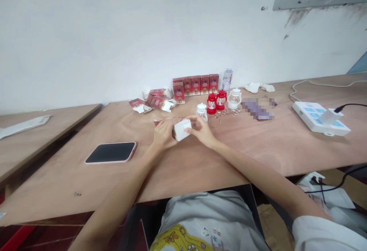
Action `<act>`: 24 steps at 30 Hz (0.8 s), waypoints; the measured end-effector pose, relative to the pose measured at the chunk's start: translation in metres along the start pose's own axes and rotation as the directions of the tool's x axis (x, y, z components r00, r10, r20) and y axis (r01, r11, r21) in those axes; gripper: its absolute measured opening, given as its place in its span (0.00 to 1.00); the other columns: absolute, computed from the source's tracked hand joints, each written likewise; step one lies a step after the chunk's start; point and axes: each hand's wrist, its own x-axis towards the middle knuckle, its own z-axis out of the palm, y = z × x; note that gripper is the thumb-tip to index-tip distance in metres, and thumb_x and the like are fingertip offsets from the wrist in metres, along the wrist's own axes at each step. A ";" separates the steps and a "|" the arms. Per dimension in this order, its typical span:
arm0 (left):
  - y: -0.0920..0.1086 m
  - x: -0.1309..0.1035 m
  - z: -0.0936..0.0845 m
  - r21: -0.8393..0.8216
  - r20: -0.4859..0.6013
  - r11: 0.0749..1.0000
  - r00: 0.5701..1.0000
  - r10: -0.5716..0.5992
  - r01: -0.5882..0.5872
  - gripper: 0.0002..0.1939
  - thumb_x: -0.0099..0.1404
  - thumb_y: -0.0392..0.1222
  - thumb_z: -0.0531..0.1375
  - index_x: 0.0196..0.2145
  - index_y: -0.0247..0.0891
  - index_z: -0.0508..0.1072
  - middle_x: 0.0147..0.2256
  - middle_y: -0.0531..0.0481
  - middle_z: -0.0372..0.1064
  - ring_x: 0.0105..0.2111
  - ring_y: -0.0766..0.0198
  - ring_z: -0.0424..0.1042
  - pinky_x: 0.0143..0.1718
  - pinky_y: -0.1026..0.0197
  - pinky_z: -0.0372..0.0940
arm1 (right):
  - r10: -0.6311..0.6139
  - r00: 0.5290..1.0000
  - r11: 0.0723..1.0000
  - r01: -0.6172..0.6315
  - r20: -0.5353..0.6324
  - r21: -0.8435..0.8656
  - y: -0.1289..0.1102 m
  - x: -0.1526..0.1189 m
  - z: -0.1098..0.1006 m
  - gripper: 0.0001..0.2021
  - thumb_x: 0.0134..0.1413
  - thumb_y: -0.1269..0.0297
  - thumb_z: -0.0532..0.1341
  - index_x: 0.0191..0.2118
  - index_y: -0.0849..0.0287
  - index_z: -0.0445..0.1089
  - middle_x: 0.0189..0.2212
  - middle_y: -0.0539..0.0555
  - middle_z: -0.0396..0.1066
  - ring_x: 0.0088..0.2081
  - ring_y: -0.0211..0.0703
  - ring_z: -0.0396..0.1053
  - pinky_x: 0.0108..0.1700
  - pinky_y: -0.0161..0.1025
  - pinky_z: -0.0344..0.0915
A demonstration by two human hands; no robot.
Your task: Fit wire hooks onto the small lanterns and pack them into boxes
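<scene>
My left hand (165, 132) is wrapped around a small carton (182, 130) held just above the table, its white end turned toward me. A red printed edge shows past my left fingers. At that white end, my right hand (201, 130) has its thumb and fingers closed on the carton's edge. Whether anything is inside the carton cannot be seen. Just beyond my right hand stands a small white lantern (201, 109). Behind it are two red lanterns (211, 104) and a larger-looking white lantern (234, 99). Thin metal hooks or wire pieces (214, 122) lie beside them.
Several red boxes (195, 85) stand in a row by the wall, with flattened open cartons (159, 101) to their left. A water bottle (227, 79), a phone (111, 153), a white power strip (321, 118) with cables, and crumpled tissue (252, 87) are on the table.
</scene>
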 end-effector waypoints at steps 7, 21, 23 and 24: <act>0.002 0.000 0.004 -0.145 -0.057 0.984 0.994 0.097 -0.104 0.30 0.58 0.46 0.62 0.55 0.40 0.55 0.47 0.40 0.69 0.49 0.52 0.69 0.54 0.43 0.61 | -0.015 0.992 0.999 0.009 0.122 0.053 0.000 0.001 0.001 0.26 0.40 0.56 0.69 0.48 0.51 0.65 0.50 0.53 0.67 0.52 0.45 0.64 0.53 0.43 0.64; -0.001 0.006 0.003 -0.514 0.075 0.652 0.786 -0.613 0.557 0.38 0.60 0.54 0.59 0.60 0.48 0.43 0.52 0.41 0.62 0.41 0.58 0.73 0.33 0.59 0.71 | -0.418 0.731 0.483 0.682 0.539 -0.550 0.006 -0.005 -0.007 0.12 0.54 0.57 0.60 0.45 0.51 0.71 0.52 0.58 0.63 0.62 0.54 0.51 0.60 0.60 0.53; 0.000 0.008 0.002 -0.513 0.092 0.649 0.788 -0.609 0.562 0.43 0.56 0.49 0.63 0.61 0.51 0.42 0.52 0.41 0.61 0.41 0.58 0.73 0.33 0.58 0.72 | -0.408 0.752 0.488 0.659 0.518 -0.573 0.005 -0.006 -0.006 0.15 0.54 0.55 0.60 0.46 0.50 0.70 0.53 0.58 0.63 0.61 0.56 0.53 0.61 0.62 0.51; 0.001 0.009 0.001 -0.514 0.110 0.644 0.788 -0.605 0.566 0.44 0.54 0.48 0.65 0.61 0.52 0.43 0.53 0.42 0.60 0.41 0.58 0.72 0.32 0.58 0.72 | -0.417 0.790 0.503 0.613 0.449 -0.609 0.004 -0.006 -0.007 0.14 0.55 0.56 0.59 0.47 0.50 0.70 0.53 0.58 0.62 0.61 0.56 0.53 0.61 0.63 0.49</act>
